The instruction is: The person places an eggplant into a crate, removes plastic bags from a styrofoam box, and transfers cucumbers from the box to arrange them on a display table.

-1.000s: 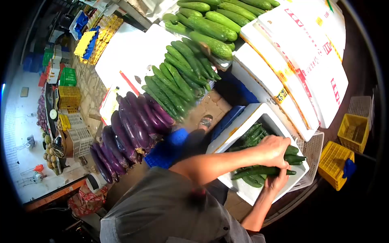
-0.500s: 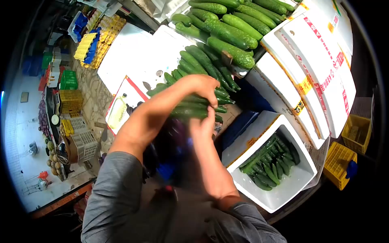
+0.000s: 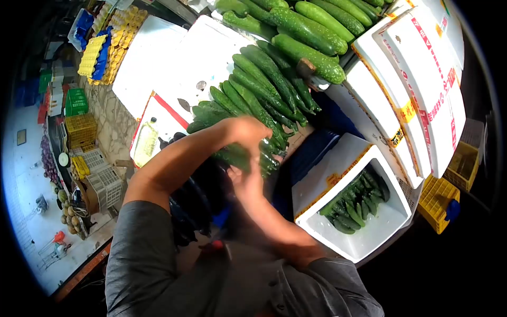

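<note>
Dark green, ridged cucumbers lie side by side in a row on a white foam surface. My left hand bends over the near end of this row, its fingers curled down on cucumbers and partly hidden. Just below, my right hand is turned up against the nearest cucumbers, fingers stretched and apart, slightly blurred. Under my forearms lie long dark eggplants, partly covered. At the right, a white foam box holds more small cucumbers.
Large pale-speckled green gourds are heaped at the top. White foam boxes with red and yellow tape stand at the right, beside yellow crates. An oil bottle and egg trays are at the left.
My hands have shifted slightly left and drawn apart, the right one now lower. More of the cucumber row shows. The whole view has turned a little.
</note>
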`<state>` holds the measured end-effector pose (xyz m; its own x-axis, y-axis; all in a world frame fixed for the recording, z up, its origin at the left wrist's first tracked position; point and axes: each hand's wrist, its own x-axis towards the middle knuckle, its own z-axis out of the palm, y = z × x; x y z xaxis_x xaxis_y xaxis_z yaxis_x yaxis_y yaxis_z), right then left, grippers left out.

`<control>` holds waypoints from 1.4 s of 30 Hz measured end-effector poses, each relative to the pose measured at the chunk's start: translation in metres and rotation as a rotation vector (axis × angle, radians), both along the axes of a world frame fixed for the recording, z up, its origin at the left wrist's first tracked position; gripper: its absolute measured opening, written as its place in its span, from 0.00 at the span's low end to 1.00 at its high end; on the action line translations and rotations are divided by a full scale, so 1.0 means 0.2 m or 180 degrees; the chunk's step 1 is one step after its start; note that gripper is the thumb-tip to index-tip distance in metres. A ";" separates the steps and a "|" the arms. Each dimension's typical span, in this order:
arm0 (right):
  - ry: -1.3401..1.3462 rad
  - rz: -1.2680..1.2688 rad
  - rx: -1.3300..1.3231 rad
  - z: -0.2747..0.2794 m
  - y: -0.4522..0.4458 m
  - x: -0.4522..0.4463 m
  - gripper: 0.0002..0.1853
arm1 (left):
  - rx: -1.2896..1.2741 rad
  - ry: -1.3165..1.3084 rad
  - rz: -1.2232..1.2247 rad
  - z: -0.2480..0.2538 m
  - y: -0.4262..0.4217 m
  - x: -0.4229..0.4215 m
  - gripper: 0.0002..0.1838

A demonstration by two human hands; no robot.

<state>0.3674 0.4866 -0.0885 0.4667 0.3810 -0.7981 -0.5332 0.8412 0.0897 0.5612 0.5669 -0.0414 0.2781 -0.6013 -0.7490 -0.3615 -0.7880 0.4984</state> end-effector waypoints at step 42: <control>-0.4578 0.3146 -0.4717 0.29 -0.50 0.38 0.25 | -0.0733 -0.2753 0.4860 0.05 0.26 -0.50 0.17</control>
<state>0.4433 0.3872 -0.0298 0.8975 0.4349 -0.0737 0.1904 -0.5327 -0.8246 0.4613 0.6188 -0.0310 0.8729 0.4860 -0.0434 0.3648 -0.5910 0.7194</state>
